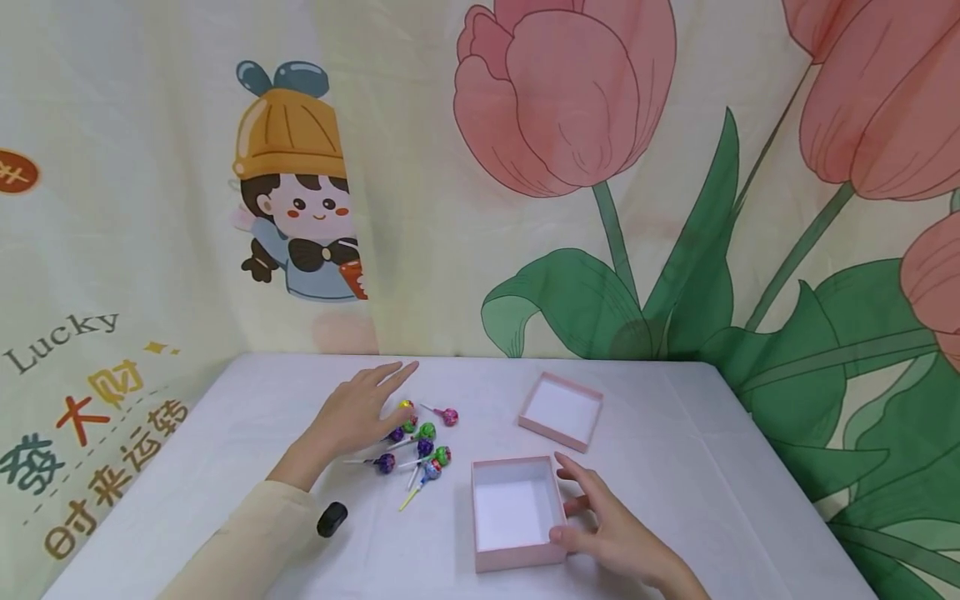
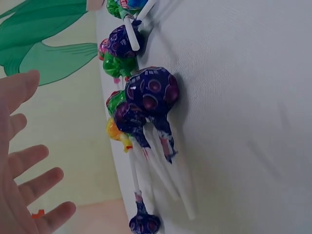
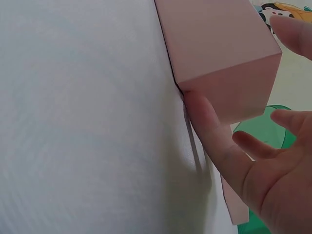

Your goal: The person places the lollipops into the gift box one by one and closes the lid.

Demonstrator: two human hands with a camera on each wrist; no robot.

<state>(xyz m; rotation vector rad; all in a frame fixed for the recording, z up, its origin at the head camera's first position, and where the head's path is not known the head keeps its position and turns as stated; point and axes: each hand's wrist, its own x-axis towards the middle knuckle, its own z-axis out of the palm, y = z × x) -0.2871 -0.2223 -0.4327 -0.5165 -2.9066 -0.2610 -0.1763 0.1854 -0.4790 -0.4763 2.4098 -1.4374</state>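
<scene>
Several wrapped lollipops in purple, green, blue and pink lie in a loose heap on the white table. My left hand is spread flat with straight fingers at the heap's left edge and holds nothing. In the left wrist view its fingers stand apart from the purple lollipops. An open pink box with a white inside stands near the front. My right hand rests against its right wall, fingers relaxed. In the right wrist view the thumb touches the box at its corner.
The pink box lid lies upturned behind the box, right of the lollipops. A small black object sits by my left sleeve. The white table is backed by a printed cloth with tulips and a cartoon figure.
</scene>
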